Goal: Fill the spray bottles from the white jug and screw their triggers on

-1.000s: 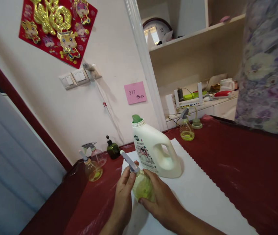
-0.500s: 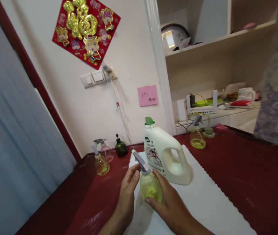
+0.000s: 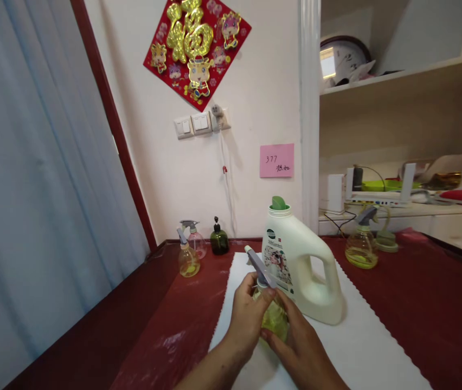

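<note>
A small clear spray bottle (image 3: 274,317) with yellow-green liquid and a grey trigger head stands on a white mat (image 3: 348,346). My left hand (image 3: 247,319) wraps round its neck and upper body. My right hand (image 3: 302,346) cups its lower body from the right. Both hands are closed on it. Just behind it stands a large cream detergent jug (image 3: 302,265) with a green cap and a handle.
The mat lies on a dark red table (image 3: 426,309). Two small spray bottles (image 3: 188,254) and a dark green pump bottle (image 3: 218,239) stand at the back left by the wall. Another spray bottle (image 3: 361,246) stands at the back right. A blue curtain (image 3: 39,189) hangs on the left.
My left hand has closed round the bottle's neck, where before only its fingertips touched the trigger head. The view has swung left; the person in the flowered garment at right is out of sight.
</note>
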A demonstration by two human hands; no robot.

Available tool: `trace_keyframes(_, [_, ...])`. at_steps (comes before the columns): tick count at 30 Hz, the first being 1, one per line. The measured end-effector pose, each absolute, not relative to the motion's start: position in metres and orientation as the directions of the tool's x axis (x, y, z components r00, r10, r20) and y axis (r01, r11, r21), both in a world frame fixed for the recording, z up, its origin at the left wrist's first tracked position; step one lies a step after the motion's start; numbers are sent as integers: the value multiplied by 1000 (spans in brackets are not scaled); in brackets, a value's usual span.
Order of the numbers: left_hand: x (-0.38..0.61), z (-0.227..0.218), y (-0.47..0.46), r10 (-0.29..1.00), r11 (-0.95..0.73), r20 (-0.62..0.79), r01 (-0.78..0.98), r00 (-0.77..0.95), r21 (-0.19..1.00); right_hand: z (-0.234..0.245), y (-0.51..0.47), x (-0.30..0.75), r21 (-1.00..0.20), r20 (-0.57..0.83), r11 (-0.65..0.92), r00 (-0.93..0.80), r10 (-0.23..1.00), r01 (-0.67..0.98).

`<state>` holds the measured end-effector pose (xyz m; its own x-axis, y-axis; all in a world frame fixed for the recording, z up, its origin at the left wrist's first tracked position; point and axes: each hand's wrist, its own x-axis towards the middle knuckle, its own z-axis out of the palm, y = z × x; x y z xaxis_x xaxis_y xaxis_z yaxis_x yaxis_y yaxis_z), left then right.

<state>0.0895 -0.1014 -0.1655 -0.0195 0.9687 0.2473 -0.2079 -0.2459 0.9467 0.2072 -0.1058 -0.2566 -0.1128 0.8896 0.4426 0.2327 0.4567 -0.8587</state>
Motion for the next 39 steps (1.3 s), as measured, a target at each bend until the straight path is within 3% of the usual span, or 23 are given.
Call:
trace_keyframes(11, [82,-165,-104,962,-239,257,-171,90,956,-256,-107,211,-867,410,431,-134,902,251])
trace_keyframes(19, [73,-180,-92,945,-326,327,-114,-18,938,-242,-110,214,-878,344,387,-192,919,281])
trace_keyframes(31, [72,-174,-97,960,-247,263,-151,98,957,-235,-112,212,-885,326,359,-155,933,298])
trace_keyframes(39, [71,-177,-93,950,-306,312,-134,28,943,-236,-110,212,-884,335,372,-172,927,284])
